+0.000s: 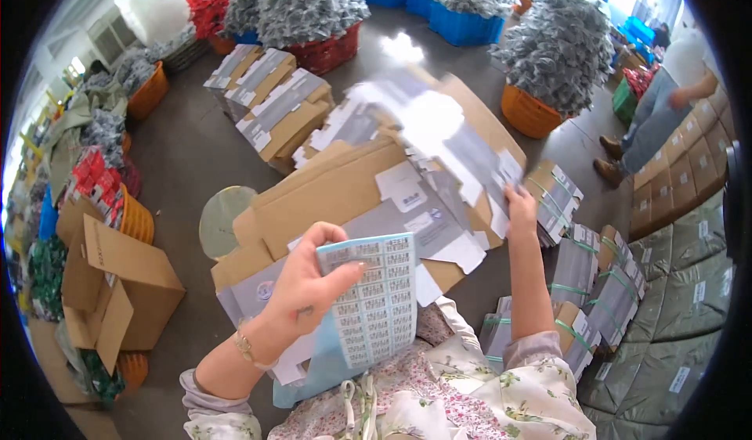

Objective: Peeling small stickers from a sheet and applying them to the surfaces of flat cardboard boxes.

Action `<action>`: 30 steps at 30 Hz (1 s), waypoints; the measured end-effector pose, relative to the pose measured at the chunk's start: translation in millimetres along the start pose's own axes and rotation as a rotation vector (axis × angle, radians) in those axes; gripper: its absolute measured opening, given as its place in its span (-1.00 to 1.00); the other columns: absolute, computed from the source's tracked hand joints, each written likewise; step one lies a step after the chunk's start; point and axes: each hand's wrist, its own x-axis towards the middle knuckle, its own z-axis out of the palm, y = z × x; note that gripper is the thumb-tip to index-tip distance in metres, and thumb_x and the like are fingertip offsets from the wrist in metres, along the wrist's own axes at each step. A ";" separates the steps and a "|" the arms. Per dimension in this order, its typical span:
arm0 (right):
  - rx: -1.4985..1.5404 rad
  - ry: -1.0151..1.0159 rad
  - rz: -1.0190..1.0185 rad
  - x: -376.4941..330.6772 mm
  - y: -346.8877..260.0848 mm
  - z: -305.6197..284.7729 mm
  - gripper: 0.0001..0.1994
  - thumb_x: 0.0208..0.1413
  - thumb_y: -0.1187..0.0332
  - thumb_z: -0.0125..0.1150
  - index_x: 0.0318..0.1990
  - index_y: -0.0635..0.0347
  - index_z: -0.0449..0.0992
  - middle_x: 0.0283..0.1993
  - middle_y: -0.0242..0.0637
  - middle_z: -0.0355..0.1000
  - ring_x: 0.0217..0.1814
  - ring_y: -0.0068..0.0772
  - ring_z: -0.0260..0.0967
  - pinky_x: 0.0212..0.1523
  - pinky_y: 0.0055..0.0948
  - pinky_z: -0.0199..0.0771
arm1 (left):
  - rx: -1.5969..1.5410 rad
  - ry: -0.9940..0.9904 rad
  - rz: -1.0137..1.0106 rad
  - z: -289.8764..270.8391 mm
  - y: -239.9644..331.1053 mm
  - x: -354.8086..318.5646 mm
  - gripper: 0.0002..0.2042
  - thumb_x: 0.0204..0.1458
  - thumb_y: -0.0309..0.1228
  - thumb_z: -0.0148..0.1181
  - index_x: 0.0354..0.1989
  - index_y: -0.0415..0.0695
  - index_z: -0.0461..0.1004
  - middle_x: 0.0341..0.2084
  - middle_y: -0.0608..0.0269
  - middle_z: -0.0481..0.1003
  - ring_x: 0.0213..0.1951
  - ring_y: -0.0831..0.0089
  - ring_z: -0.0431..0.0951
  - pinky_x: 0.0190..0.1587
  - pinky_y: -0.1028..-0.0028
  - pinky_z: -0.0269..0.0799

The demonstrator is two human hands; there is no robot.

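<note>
My left hand (pixel 307 285) is closed around a sheet of printed labels (pixel 377 303) with light-blue backing, thumb across its front, just before my body. To the right, the fingers of my right hand (pixel 521 211) grip the near right edge of a flattened grey-and-brown carton (pixel 476 156), which is lifted and partly smeared by motion and glare. Beneath it lies a loose pile of flattened cartons (pixel 333 189), some showing white labels on their grey faces. The underside of the right fingers is hidden.
Stacks of flattened cartons (pixel 286 107) lie beyond the pile; green-strapped bundles (pixel 576 264) stand at right. An open brown box (pixel 129 283) sits at left. Orange baskets (pixel 536 111) hold frosted grey foliage. Wrapped bales (pixel 681 307) line the right side. A person (pixel 658 119) stands far right.
</note>
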 end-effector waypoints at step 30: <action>-0.863 -0.593 -0.683 -112.1 -85.7 95.6 -0.82 -0.05 0.35 0.31 -0.38 0.25 0.47 -0.17 -0.18 0.35 -0.16 -0.28 0.33 -0.21 -0.38 0.38 | 0.417 0.104 -0.129 -6.5 -34.5 11.0 -0.83 0.03 -0.40 0.32 -0.35 -0.26 0.53 -0.51 0.33 0.56 -0.47 0.74 0.46 -0.48 0.67 0.34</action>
